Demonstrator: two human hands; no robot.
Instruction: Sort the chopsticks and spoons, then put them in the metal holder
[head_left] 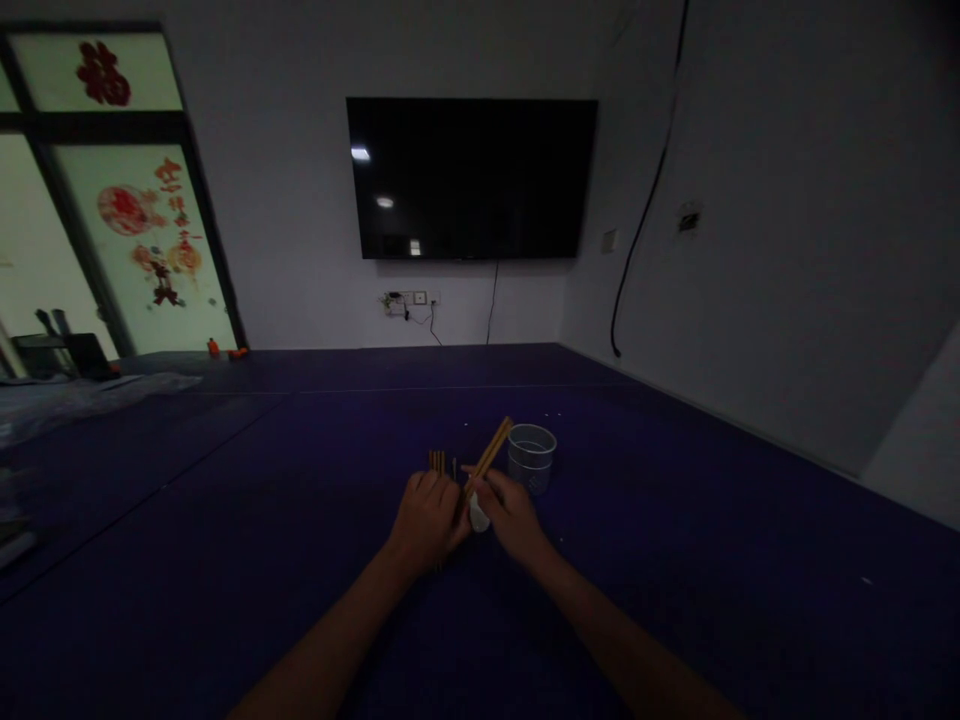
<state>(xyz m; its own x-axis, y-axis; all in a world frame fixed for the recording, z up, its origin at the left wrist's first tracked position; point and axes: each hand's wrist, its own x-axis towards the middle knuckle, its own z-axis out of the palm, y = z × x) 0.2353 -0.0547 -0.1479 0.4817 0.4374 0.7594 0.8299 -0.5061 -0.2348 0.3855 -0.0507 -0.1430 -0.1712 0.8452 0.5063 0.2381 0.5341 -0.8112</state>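
Observation:
A pair of light wooden chopsticks slants up to the right between my hands. My right hand is closed around their middle. Fingers curled, my left hand closes at their lower end, where its grip is partly hidden. Between the palms shows a small whitish oval piece, too dim to name. More chopsticks lie side by side just beyond my left knuckles, and a thin small-headed item lies beside them. Close behind my right hand stands an upright grey cup, see-through or mesh.
The dark blue surface stretches to the walls, with small white specks on it. Clear plastic sheeting and a dark box are at the far left. Small orange items sit near the door. A black cable hangs at the right wall.

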